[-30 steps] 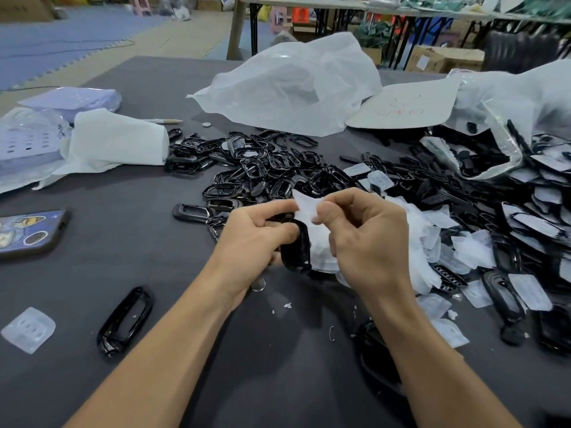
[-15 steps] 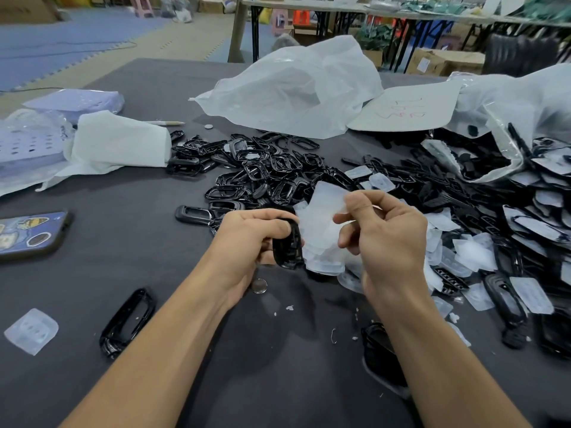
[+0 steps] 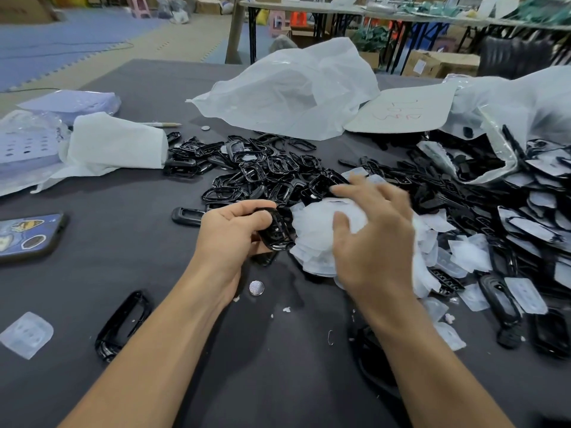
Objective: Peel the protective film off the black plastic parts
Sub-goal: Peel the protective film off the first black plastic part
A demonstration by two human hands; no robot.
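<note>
Your left hand [image 3: 231, 233] grips one black plastic part [image 3: 278, 234] with thumb and fingers curled round it, held just above the worktop [image 3: 123, 261] near the centre. Your right hand [image 3: 374, 242] is spread, fingers straight and motion-blurred, palm down over the heap of peeled film pieces [image 3: 312, 239]; thumb lies against the heap, nothing pinched that can be seen. Whether any film is left on the held part cannot be told. Behind the hands lies a pile of bare black frames [image 3: 262, 174]; to the right, well apart from it, a heap of parts with film on them [image 3: 534, 220] spills from a clear bag [image 3: 494, 143]. One loose black frame [image 3: 123, 322] lies at lower left, with a clear film piece [image 3: 26, 335] near it. A small silver disc [image 3: 256, 287] sits between your wrists. Writing: a white sheet [image 3: 404, 109] at the back carries red handwritten marks, not readable. The phone [image 3: 27, 236] at the left edge has cartoon stickers on its case, no legible text. A white plastic bag [image 3: 293, 94] lies behind the frames, folded white wrapping [image 3: 117, 143] to the left with a pen [image 3: 160, 124] beside it. No brand readable anywhere.
</note>
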